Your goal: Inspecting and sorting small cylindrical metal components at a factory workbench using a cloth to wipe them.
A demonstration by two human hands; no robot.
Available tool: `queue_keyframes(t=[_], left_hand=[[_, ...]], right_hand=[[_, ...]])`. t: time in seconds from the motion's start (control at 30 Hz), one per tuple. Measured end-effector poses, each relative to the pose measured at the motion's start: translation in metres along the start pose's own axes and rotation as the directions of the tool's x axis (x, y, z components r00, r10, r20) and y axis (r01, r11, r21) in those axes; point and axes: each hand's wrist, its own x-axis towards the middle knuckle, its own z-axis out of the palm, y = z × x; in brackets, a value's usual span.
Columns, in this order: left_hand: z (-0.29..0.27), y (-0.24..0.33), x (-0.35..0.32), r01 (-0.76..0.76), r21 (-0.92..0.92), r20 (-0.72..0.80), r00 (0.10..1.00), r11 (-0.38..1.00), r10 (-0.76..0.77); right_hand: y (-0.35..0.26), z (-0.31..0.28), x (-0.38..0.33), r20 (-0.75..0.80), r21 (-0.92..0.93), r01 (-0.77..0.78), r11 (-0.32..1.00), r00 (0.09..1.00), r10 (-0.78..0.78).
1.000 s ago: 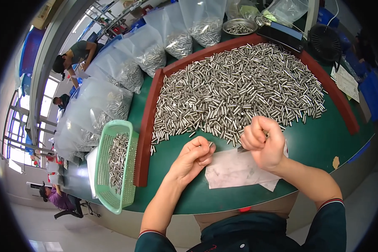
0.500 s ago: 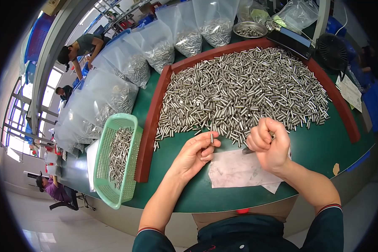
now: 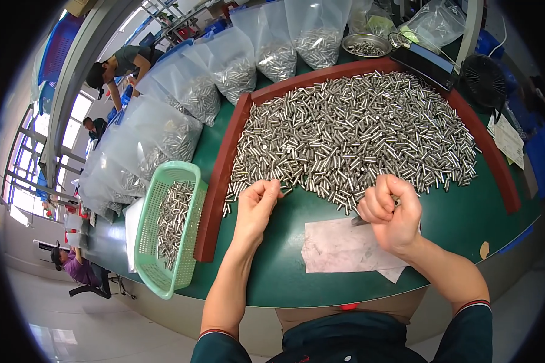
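Note:
Small shiny metal pins point(image 3: 351, 133) lie in a wide heap on the green tabletop. My left hand point(image 3: 257, 209) is closed at the heap's near left edge, back of the hand upward. Its curled fingers hide whatever is between them; one loose-looking pin point(image 3: 287, 191) shows just beside the fingertips. My right hand point(image 3: 393, 212) forms a fist above a stained pale pink cloth point(image 3: 339, 248). From under that fist pokes the end of a dark grey piece point(image 3: 358, 221), the rest of it covered by the fingers.
Dark red wooden strips point(image 3: 221, 181) border the heap. A light green basket point(image 3: 144, 254) of pins stands on the left. Several clear bags point(image 3: 236, 72) of pins line the back, near a metal bowl point(image 3: 367, 45) and a black fan point(image 3: 483, 78). Another person point(image 3: 127, 66) bends over farther off.
My left hand has moved left, away from the cloth, and turned over; the pin that stood in its fingertips no longer shows there. The right fist stays nearly in place.

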Motion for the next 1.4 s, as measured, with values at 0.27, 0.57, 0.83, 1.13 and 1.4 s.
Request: queue_keyframes(t=[0.27, 0.57, 0.83, 1.13, 1.4], left_hand=[[0.017, -0.004, -0.003, -0.237, 0.810, -0.035, 0.894, 0.537, 0.447], [0.009, -0.007, -0.007, -0.380, 0.612, -0.008, 0.874, 0.694, 0.486], [-0.001, 0.001, -0.009, 0.401, -0.662, 0.444, 0.891, 0.633, -0.099], [0.008, 0.001, -0.010, 0.428, -0.632, 0.478, 0.871, 0.646, -0.110], [0.004, 0.005, -0.014, 0.424, -0.666, 0.442, 0.887, 0.613, -0.134]], right_hand=[[-0.003, 0.006, -0.003, 0.070, -0.031, 0.009, 0.999, 0.998, -0.007], [0.002, 0.011, -0.013, 0.223, -0.228, 0.284, 0.931, 0.946, -0.234], [-0.005, 0.013, -0.011, 0.954, -0.263, 0.965, 0.011, 0.262, -0.149], [-0.007, 0.006, -0.004, 0.972, -0.228, 0.968, -0.103, 0.219, -0.086], [-0.008, 0.004, 0.000, 0.966, -0.258, 0.958, -0.126, 0.252, -0.060]])
